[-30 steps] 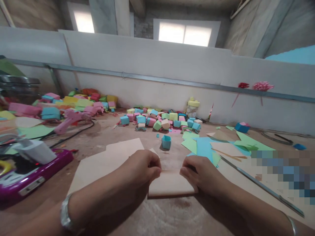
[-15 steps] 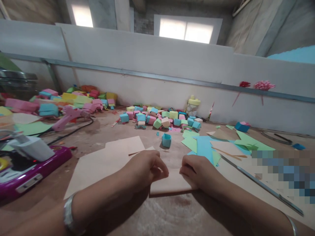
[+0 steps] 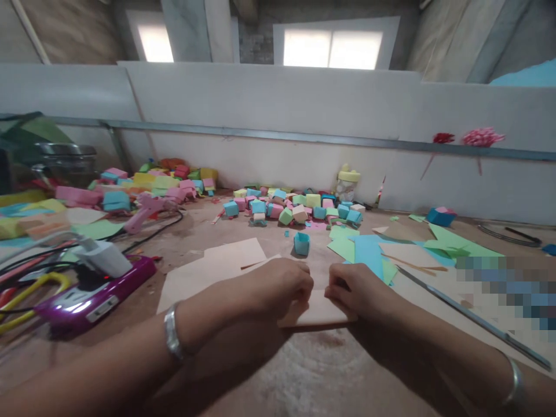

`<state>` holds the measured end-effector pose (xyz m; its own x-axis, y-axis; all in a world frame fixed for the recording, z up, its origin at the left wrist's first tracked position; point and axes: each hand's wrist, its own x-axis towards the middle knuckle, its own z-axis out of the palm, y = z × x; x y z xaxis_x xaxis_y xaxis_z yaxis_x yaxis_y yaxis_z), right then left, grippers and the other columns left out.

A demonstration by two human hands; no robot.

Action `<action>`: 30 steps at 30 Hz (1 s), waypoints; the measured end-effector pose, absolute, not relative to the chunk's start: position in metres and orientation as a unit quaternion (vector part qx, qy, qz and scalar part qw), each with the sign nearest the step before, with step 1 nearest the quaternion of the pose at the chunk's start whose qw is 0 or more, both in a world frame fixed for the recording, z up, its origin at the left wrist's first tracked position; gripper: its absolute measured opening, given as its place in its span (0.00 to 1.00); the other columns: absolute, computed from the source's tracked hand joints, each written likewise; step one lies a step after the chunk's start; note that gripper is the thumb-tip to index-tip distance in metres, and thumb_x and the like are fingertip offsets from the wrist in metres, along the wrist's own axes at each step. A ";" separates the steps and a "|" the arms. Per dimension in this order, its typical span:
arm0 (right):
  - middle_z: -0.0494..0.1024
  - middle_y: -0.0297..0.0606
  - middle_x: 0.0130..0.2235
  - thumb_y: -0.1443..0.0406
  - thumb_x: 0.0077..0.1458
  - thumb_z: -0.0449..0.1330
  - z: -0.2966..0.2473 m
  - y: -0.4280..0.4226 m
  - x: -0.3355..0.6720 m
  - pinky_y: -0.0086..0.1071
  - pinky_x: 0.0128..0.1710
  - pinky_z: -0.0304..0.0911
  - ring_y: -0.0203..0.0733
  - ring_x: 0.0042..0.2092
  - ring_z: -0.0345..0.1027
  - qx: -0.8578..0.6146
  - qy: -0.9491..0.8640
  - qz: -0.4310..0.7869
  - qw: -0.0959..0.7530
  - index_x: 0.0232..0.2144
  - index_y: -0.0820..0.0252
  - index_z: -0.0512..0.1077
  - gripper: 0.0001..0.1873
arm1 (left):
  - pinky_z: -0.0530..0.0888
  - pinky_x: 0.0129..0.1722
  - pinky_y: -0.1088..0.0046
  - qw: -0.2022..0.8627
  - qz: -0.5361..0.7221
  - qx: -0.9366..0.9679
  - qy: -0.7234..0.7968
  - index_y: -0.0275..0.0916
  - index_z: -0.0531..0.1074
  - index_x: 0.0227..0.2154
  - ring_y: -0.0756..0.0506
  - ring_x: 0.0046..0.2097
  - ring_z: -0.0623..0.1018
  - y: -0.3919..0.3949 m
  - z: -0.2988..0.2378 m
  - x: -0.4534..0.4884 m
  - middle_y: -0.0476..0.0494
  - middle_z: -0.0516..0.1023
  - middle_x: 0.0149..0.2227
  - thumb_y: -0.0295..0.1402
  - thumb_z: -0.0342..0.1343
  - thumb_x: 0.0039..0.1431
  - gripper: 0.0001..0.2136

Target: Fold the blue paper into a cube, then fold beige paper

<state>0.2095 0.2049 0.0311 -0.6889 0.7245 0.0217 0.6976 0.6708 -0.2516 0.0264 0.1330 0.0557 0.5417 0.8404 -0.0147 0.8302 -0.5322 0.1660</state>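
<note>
A peach sheet of paper (image 3: pixel 319 314) lies on the table in front of me, with a folded edge towards me. My left hand (image 3: pixel 282 284) is closed, its curled fingers gripping the far left part of the sheet. Across from it, my right hand (image 3: pixel 358 289) pinches the right side of the same paper. Only a short gap separates the two hands. Just beyond them stands a small open blue paper box (image 3: pixel 301 244). Larger peach sheets (image 3: pixel 197 278) lie to the left of my left hand.
A purple power strip (image 3: pixel 108 301) and a pink glue gun (image 3: pixel 145 211) lie at left. Paper cubes (image 3: pixel 299 213) are heaped by the wall, near a yellow-lidded jar (image 3: pixel 347 184). At right are a blue sheet (image 3: pixel 368 255) and a long metal tool (image 3: pixel 473 318).
The view has shifted, so the scene sits further right. My left hand's fingers have curled in closer together over the paper; the right hand stays on its side of the sheet.
</note>
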 end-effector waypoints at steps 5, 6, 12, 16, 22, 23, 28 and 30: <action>0.74 0.32 0.32 0.61 0.60 0.57 0.034 0.202 0.208 0.34 0.36 0.67 0.35 0.34 0.69 -0.398 -0.911 0.101 0.045 0.32 0.63 0.70 0.10 | 0.75 0.38 0.65 0.016 -0.003 0.834 0.552 0.36 0.72 0.37 0.48 0.37 0.76 0.143 0.052 0.045 0.47 0.76 0.37 0.37 0.53 0.63 0.09; 0.74 0.33 0.33 0.61 0.60 0.57 0.035 0.201 0.208 0.34 0.36 0.67 0.35 0.34 0.70 -0.400 -0.910 0.100 0.043 0.32 0.63 0.71 0.10 | 0.75 0.38 0.65 0.002 -0.002 0.825 0.565 0.36 0.71 0.37 0.48 0.37 0.76 0.143 0.048 0.048 0.46 0.76 0.37 0.38 0.52 0.63 0.10; 0.75 0.34 0.35 0.61 0.60 0.57 0.036 0.202 0.208 0.35 0.37 0.67 0.36 0.36 0.70 -0.400 -0.910 0.103 0.038 0.34 0.63 0.71 0.09 | 0.75 0.38 0.64 -0.040 0.022 0.820 0.570 0.36 0.70 0.40 0.47 0.39 0.76 0.141 0.030 0.050 0.45 0.74 0.40 0.38 0.53 0.63 0.10; 0.75 0.34 0.35 0.61 0.60 0.56 0.035 0.202 0.209 0.35 0.37 0.68 0.35 0.36 0.70 -0.401 -0.909 0.107 0.042 0.34 0.63 0.71 0.10 | 0.74 0.39 0.64 -0.053 0.031 0.835 0.547 0.36 0.70 0.41 0.46 0.40 0.75 0.137 0.026 0.047 0.44 0.74 0.41 0.37 0.53 0.62 0.10; 0.75 0.34 0.35 0.61 0.60 0.57 0.035 0.200 0.209 0.35 0.36 0.68 0.35 0.35 0.70 -0.405 -0.907 0.107 0.040 0.34 0.63 0.71 0.09 | 0.74 0.38 0.65 -0.060 0.048 0.856 0.511 0.36 0.70 0.38 0.47 0.39 0.75 0.130 0.026 0.041 0.45 0.73 0.39 0.38 0.54 0.61 0.10; 0.75 0.33 0.34 0.61 0.60 0.56 0.035 0.200 0.208 0.35 0.36 0.68 0.35 0.35 0.70 -0.405 -0.907 0.107 0.040 0.34 0.63 0.71 0.09 | 0.73 0.38 0.65 -0.061 0.049 0.860 0.504 0.36 0.70 0.38 0.47 0.39 0.74 0.129 0.026 0.041 0.45 0.73 0.39 0.38 0.54 0.61 0.10; 0.75 0.33 0.34 0.61 0.60 0.56 0.034 0.201 0.208 0.34 0.36 0.67 0.35 0.34 0.70 -0.406 -0.907 0.107 0.043 0.33 0.63 0.71 0.10 | 0.72 0.40 0.64 -0.063 0.058 0.874 0.479 0.36 0.68 0.38 0.45 0.40 0.73 0.123 0.025 0.038 0.46 0.71 0.39 0.37 0.52 0.62 0.09; 0.74 0.33 0.34 0.61 0.60 0.56 0.033 0.201 0.208 0.34 0.36 0.67 0.35 0.34 0.70 -0.407 -0.906 0.106 0.045 0.33 0.63 0.71 0.10 | 0.71 0.41 0.63 -0.062 0.072 0.876 0.473 0.37 0.66 0.39 0.44 0.41 0.71 0.119 0.023 0.038 0.44 0.70 0.40 0.36 0.49 0.63 0.08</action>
